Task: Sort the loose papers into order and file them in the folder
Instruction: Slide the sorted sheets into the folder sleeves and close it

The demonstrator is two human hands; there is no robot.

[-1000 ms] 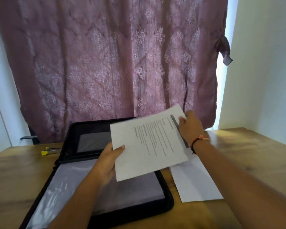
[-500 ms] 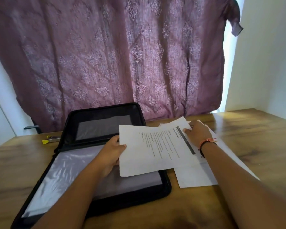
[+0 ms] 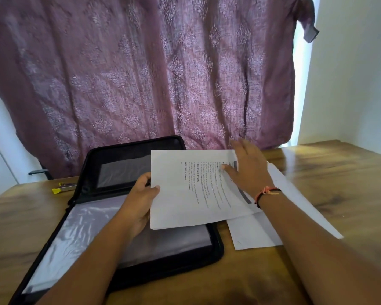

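- Left hand (image 3: 141,201) is pinching the printed sheet (image 3: 185,194) by its edge, thumb on top, forearm reaching toward 1 o'clock.
- Right hand (image 3: 249,172) is stretching palm down, fingers straight, pointing toward 11 o'clock.

A mauve fabric curtain (image 3: 141,73) with a pale woven floral pattern hangs across the back and fills most of the view. At its upper right corner a small grey fabric tab (image 3: 311,33) sticks out. Bright daylight shows in a narrow strip (image 3: 300,95) between the curtain's right edge and a plain white wall (image 3: 356,73). Below stands a brown wooden table (image 3: 339,183) with dark grain. On its far left part lies a small yellow-tipped metallic tool (image 3: 63,188); its kind is unclear. A short black bar (image 3: 37,172) juts out just behind the table's edge there.
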